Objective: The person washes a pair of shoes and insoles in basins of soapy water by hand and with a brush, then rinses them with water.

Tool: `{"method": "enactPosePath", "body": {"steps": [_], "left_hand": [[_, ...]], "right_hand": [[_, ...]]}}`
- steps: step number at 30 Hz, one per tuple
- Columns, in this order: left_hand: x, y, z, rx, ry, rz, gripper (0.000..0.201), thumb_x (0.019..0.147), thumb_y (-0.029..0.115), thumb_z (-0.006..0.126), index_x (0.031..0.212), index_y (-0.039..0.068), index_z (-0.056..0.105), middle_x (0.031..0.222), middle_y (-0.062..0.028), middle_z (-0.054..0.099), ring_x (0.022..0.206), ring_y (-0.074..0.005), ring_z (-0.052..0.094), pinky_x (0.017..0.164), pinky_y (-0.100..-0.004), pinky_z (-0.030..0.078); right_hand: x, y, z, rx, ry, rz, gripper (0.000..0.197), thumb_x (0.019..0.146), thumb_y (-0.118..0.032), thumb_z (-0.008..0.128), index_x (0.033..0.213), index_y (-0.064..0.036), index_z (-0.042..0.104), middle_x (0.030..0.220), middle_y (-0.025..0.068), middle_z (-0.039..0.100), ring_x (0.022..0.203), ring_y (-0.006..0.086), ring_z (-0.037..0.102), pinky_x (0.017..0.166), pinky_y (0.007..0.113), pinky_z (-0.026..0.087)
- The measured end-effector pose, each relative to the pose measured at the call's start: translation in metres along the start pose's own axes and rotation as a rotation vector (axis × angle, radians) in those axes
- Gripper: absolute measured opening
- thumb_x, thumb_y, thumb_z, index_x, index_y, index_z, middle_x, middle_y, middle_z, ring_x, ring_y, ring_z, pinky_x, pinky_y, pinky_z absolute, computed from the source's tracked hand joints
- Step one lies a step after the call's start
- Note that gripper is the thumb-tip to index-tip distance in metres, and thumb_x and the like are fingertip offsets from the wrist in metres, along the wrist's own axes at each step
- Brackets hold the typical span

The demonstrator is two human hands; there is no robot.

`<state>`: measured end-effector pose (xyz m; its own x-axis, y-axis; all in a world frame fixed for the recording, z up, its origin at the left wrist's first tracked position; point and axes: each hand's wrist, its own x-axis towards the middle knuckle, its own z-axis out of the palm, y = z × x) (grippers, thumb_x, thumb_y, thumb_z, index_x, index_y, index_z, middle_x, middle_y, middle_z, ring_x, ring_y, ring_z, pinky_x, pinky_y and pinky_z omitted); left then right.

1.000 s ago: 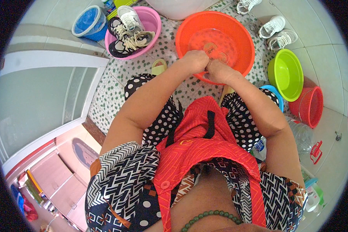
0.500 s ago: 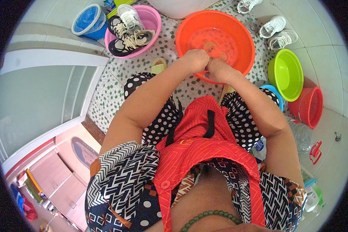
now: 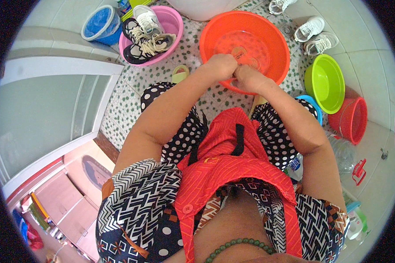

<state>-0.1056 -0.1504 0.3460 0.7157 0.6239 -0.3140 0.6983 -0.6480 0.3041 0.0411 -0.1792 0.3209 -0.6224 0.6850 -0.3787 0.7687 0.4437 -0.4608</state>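
Over the near side of a large orange basin (image 3: 272, 48), my two hands are close together, knuckles up. My left hand (image 3: 223, 66) is closed, its fingers curled downward. Beside it, my right hand (image 3: 251, 79) is also closed, with its fingertips meeting those of the left. Whatever sits between the fingers is hidden by the hands. Inside the basin a shallow layer of liquid and a printed pattern show on the bottom.
A pink basin (image 3: 176, 27) holding several shoes stands at the far left, next to a blue bucket (image 3: 102, 24). White sneakers (image 3: 309, 29) lie along the right wall. A green basin (image 3: 324, 83), a red bucket (image 3: 353, 120) and a plastic bottle (image 3: 341, 151) are nearer on the right.
Both hands stay together at the near side of the orange basin, with only a very slight shift. Everything else is as before.
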Motion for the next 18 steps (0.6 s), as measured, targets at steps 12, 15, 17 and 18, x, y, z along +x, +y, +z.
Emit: {"method": "enactPosePath", "body": {"steps": [12, 15, 17, 18], "left_hand": [[0.008, -0.005, -0.008, -0.028, 0.222, -0.097, 0.017, 0.071, 0.014, 0.055, 0.075, -0.001, 0.061, 0.078, -0.0182, 0.062, 0.077, -0.0338, 0.061, 0.067, -0.0435, 0.049], [0.004, -0.022, -0.001, -0.081, 0.452, 0.062, 0.017, 0.073, 0.018, 0.054, 0.07, 0.001, 0.059, 0.072, -0.015, 0.059, 0.072, -0.0323, 0.059, 0.065, -0.0425, 0.048], [0.002, -0.027, 0.003, -0.102, 0.537, 0.138, 0.019, 0.074, 0.019, 0.054, 0.067, 0.002, 0.057, 0.069, -0.0135, 0.057, 0.07, -0.0313, 0.058, 0.063, -0.0419, 0.046], [0.003, -0.027, 0.004, -0.105, 0.542, 0.135, 0.02, 0.074, 0.02, 0.054, 0.066, 0.002, 0.056, 0.068, -0.013, 0.055, 0.069, -0.0309, 0.057, 0.062, -0.0416, 0.045]], "right_hand": [[-0.005, -0.006, -0.025, 0.131, 0.198, 0.067, 0.02, 0.074, -0.01, 0.056, 0.087, 0.0048, 0.059, 0.085, 0.0263, 0.06, 0.082, 0.0378, 0.06, 0.071, 0.044, 0.048], [-0.005, -0.006, -0.03, 0.18, 0.334, 0.014, 0.022, 0.076, -0.012, 0.057, 0.089, 0.0047, 0.056, 0.083, 0.0262, 0.059, 0.08, 0.0386, 0.059, 0.07, 0.045, 0.047], [-0.004, -0.007, -0.032, 0.188, 0.36, -0.007, 0.022, 0.076, -0.014, 0.057, 0.09, 0.0042, 0.054, 0.082, 0.026, 0.059, 0.08, 0.0388, 0.059, 0.069, 0.046, 0.046], [-0.003, -0.006, -0.031, 0.176, 0.342, 0.004, 0.022, 0.076, -0.014, 0.057, 0.09, 0.0039, 0.054, 0.081, 0.0259, 0.059, 0.08, 0.0388, 0.059, 0.069, 0.046, 0.046]]}}
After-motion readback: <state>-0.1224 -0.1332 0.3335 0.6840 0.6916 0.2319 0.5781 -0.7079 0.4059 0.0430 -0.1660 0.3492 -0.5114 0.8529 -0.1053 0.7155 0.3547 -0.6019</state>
